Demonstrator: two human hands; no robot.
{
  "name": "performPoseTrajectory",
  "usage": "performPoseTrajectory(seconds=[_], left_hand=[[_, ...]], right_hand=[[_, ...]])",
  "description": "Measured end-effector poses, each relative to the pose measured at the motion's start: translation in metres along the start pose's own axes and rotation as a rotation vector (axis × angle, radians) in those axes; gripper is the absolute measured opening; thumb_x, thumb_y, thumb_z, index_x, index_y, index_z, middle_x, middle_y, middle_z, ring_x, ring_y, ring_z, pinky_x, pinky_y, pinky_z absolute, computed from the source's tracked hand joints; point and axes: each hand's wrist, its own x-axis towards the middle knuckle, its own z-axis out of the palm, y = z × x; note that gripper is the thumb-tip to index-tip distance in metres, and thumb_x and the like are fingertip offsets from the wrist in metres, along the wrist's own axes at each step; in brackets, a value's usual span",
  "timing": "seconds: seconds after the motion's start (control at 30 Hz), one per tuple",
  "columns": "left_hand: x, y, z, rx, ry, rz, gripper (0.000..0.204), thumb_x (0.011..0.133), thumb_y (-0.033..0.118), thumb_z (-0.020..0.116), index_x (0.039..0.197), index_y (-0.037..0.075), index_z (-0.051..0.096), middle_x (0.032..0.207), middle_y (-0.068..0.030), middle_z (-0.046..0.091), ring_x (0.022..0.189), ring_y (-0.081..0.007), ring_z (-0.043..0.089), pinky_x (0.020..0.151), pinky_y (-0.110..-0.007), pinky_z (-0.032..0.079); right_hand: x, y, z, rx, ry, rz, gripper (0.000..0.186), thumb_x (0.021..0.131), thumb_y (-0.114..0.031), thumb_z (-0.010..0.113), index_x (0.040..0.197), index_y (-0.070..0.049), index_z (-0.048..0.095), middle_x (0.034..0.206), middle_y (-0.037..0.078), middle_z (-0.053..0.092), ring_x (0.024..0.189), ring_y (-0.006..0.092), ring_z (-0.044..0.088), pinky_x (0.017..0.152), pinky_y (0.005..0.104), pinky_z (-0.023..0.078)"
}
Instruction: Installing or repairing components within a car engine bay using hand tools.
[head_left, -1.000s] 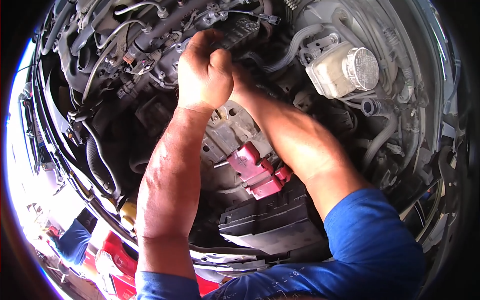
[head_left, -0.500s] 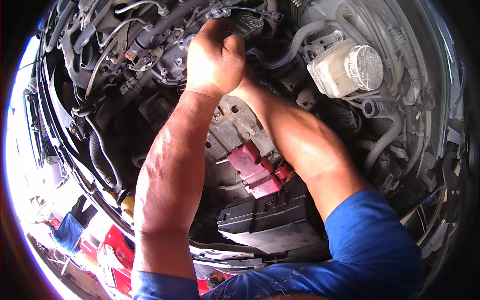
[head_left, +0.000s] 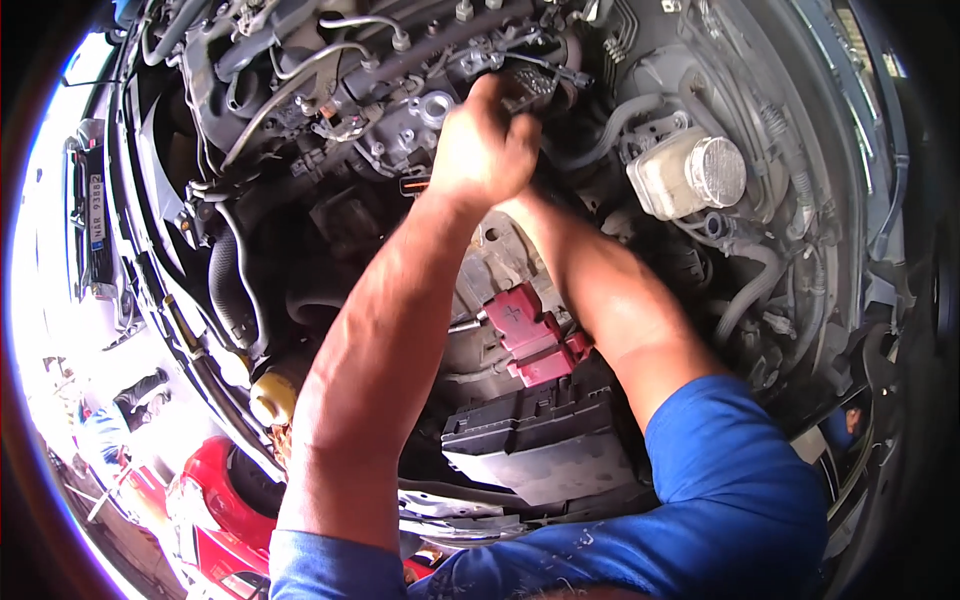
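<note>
My left hand (head_left: 488, 152) is closed, thumb up along the curled fingers, beside the engine (head_left: 408, 128) at the upper middle. What it grips, if anything, is hidden under it. My right forearm (head_left: 590, 265) reaches in from the right and passes beneath the left hand, so my right hand is out of sight. A black piece with an orange stripe (head_left: 414, 186) shows just left of my left wrist; I cannot tell what it is. Below the wrists are a metal bracket (head_left: 487, 262) and a red plastic terminal cover (head_left: 520, 325).
A black lidded box (head_left: 535, 440) sits near the front edge. The white fluid reservoir (head_left: 670, 180) with a round cap stands right of my hands, among hoses (head_left: 750, 290). A yellow cap (head_left: 272, 398) lies left of my left forearm. Outside, a red vehicle (head_left: 215, 500) is at the lower left.
The whole view has shifted, so the engine bay sits farther right and lower in its left part. My left hand stays closed over the same spot. The orange-striped piece now shows more.
</note>
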Motion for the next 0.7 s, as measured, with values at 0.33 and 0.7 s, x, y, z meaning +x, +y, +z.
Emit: performPoseTrajectory(seconds=[0.33, 0.7], left_hand=[[-0.066, -0.012, -0.030, 0.198, 0.158, -0.005, 0.036, 0.084, 0.022, 0.069, 0.107, -0.003, 0.060, 0.098, -0.0212, 0.065, 0.094, -0.0338, 0.064, 0.085, -0.039, 0.050], [-0.070, -0.031, -0.024, 0.111, 0.136, -0.033, 0.025, 0.081, 0.020, 0.072, 0.095, 0.002, 0.063, 0.092, -0.0188, 0.065, 0.089, -0.0386, 0.063, 0.080, -0.042, 0.052]], right_hand=[[-0.017, -0.019, -0.029, -0.297, -0.063, 0.042, 0.026, 0.082, -0.032, 0.059, 0.093, -0.010, 0.067, 0.095, 0.018, 0.068, 0.092, 0.0380, 0.066, 0.080, 0.0475, 0.052], [-0.023, -0.027, -0.032, -0.335, -0.075, 0.051, 0.030, 0.082, -0.035, 0.061, 0.096, -0.009, 0.067, 0.096, 0.018, 0.069, 0.093, 0.0386, 0.065, 0.082, 0.0482, 0.052]])
